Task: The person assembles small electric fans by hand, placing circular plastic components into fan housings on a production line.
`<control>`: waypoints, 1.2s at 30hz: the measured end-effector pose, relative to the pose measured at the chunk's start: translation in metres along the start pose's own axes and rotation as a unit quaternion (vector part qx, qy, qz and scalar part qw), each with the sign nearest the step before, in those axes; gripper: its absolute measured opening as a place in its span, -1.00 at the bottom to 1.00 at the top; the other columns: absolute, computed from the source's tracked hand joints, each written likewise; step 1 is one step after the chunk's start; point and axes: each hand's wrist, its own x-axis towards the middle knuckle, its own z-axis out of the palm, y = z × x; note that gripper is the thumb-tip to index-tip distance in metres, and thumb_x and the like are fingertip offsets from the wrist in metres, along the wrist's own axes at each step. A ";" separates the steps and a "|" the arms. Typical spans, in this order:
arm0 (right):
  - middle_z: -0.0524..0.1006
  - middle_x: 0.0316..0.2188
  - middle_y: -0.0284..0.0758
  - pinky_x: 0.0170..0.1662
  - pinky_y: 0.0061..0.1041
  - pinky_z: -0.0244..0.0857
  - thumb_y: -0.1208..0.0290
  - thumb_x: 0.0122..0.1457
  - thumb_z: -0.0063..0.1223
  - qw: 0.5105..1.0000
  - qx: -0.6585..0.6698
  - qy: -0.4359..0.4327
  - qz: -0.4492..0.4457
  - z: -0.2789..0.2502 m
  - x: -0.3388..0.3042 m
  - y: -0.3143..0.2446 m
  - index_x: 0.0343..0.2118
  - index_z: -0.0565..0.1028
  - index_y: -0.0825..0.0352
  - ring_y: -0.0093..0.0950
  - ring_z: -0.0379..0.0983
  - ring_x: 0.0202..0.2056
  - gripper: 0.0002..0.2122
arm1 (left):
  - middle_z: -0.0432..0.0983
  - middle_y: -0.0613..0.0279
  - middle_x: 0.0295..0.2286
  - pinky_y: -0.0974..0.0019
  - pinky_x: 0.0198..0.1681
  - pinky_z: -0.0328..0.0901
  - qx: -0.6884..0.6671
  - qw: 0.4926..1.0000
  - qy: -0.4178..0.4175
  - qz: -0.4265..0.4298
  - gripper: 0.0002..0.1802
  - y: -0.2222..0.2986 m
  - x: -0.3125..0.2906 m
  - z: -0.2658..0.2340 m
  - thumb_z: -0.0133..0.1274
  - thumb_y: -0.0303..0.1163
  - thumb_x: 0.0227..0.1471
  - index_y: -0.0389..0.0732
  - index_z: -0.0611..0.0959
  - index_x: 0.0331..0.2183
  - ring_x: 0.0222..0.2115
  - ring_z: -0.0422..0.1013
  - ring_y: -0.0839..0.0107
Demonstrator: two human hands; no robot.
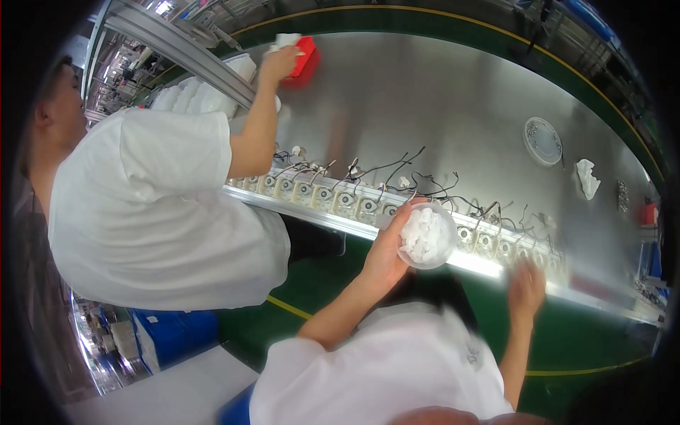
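My left hand (387, 256) is closed around a round translucent tub (449, 244), tilted so its inside shows. Small white pieces (425, 234) fill much of the tub; their exact kind is too small to make out. Motion smears my right hand (525, 289), which is over the front edge of the bench to the right of the tub. Close by runs a row of pale square parts with round centres (484, 244), set in a long metal rail (301, 205). Dark wires (386, 167) trail from these parts onto the bench.
A co-worker in a white shirt (163, 205) stands at left, one hand (280, 62) at a red bin (304, 65). On the metal bench (439, 92) lie a round white dish (542, 140) and a crumpled white piece (587, 178). A blue container (177, 338) stands at lower left.
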 end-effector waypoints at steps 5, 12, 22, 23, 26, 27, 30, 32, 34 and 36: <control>0.44 -0.48 -0.23 -0.32 -0.36 0.26 0.68 -0.06 0.07 0.992 0.084 -0.032 0.091 -0.009 0.019 0.002 -0.48 0.46 0.39 -0.24 0.37 -0.42 -0.92 | 0.33 0.15 -0.04 0.09 -0.11 0.38 0.018 1.000 -0.014 -0.017 -0.57 -0.005 -0.005 -0.005 -0.19 -0.14 0.20 -0.17 0.36 0.01 -0.04 0.34 0.25; 0.40 -0.56 -0.26 -0.34 -0.30 0.17 0.70 -0.14 0.04 0.993 0.021 -0.071 0.096 -0.003 0.024 0.015 -0.56 0.41 0.36 -0.24 0.34 -0.47 -0.90 | 0.40 0.22 -0.12 0.27 0.02 0.26 0.014 1.000 0.009 -0.005 -0.62 -0.017 -0.023 0.018 -0.18 -0.18 0.21 -0.18 0.43 -0.03 -0.05 0.33 0.39; 0.48 -0.53 -0.23 -0.31 -0.35 0.23 0.67 -0.10 0.07 0.984 0.098 -0.099 0.106 -0.024 0.029 0.018 -0.46 0.52 0.39 -0.25 0.40 -0.44 -0.90 | 0.38 0.13 -0.09 0.07 -0.17 0.42 0.028 0.999 0.014 -0.006 -0.59 -0.041 -0.023 0.023 -0.17 -0.14 0.19 -0.19 0.39 -0.03 -0.08 0.38 0.25; 0.48 -0.52 -0.23 -0.32 -0.39 0.25 0.65 -0.07 0.08 0.981 0.121 -0.094 0.119 -0.029 0.035 0.012 -0.42 0.54 0.40 -0.26 0.41 -0.43 -0.89 | 0.39 0.12 -0.10 0.04 -0.21 0.44 0.025 1.000 0.014 -0.007 -0.59 -0.043 -0.022 0.022 -0.17 -0.14 0.19 -0.19 0.39 -0.03 -0.09 0.39 0.24; 0.48 -0.50 -0.22 -0.31 -0.44 0.26 0.52 0.04 0.10 0.927 0.316 -0.119 0.164 -0.043 0.069 -0.032 -0.36 0.53 0.38 -0.36 0.37 -0.44 -0.89 | 0.41 0.14 -0.12 0.09 -0.16 0.41 0.029 0.999 0.026 -0.007 -0.59 -0.048 -0.019 0.019 -0.16 -0.15 0.18 -0.19 0.40 -0.03 -0.10 0.40 0.26; 0.47 -0.50 -0.22 -0.32 -0.47 0.25 0.52 0.02 0.12 0.916 0.351 -0.134 0.138 -0.043 0.079 -0.045 -0.34 0.54 0.39 -0.38 0.37 -0.44 -0.87 | 0.41 0.14 -0.12 0.09 -0.16 0.41 0.028 0.999 0.028 -0.011 -0.59 -0.050 -0.017 0.017 -0.16 -0.15 0.18 -0.19 0.40 -0.03 -0.10 0.40 0.26; 0.44 -0.52 -0.23 -0.33 -0.46 0.24 0.52 -0.04 0.17 0.903 0.383 -0.174 0.088 -0.037 0.089 -0.076 -0.33 0.54 0.40 -0.37 0.36 -0.44 -0.83 | 0.41 0.16 -0.12 0.18 -0.07 0.35 0.027 0.999 0.041 0.006 -0.59 -0.053 -0.015 0.011 -0.16 -0.16 0.19 -0.19 0.41 -0.03 -0.09 0.39 0.30; 0.42 -0.52 -0.23 -0.34 -0.44 0.24 0.50 -0.07 0.21 0.901 0.381 -0.200 0.058 -0.033 0.090 -0.089 -0.35 0.54 0.40 -0.35 0.36 -0.44 -0.81 | 0.41 0.20 -0.12 0.28 -0.01 0.26 0.032 0.999 0.031 0.017 -0.59 -0.054 -0.015 0.007 -0.15 -0.16 0.19 -0.19 0.41 -0.02 -0.08 0.36 0.36; 0.38 -0.52 -0.27 -0.34 -0.37 0.23 0.48 -0.12 0.24 0.951 0.242 -0.183 -0.053 -0.030 0.090 -0.099 -0.39 0.56 0.37 -0.29 0.33 -0.43 -0.81 | 0.41 0.21 -0.13 0.29 -0.01 0.25 0.044 0.998 0.033 0.021 -0.59 -0.053 -0.016 0.007 -0.16 -0.16 0.19 -0.19 0.41 -0.02 -0.08 0.35 0.38; 0.36 -0.52 -0.27 -0.31 -0.33 0.20 0.47 -0.16 0.24 0.954 0.219 -0.194 -0.060 -0.025 0.091 -0.106 -0.42 0.56 0.37 -0.27 0.31 -0.40 -0.81 | 0.41 0.23 -0.14 0.30 0.00 0.23 0.055 0.998 0.032 0.026 -0.59 -0.050 -0.015 0.005 -0.16 -0.16 0.19 -0.19 0.41 -0.02 -0.08 0.35 0.40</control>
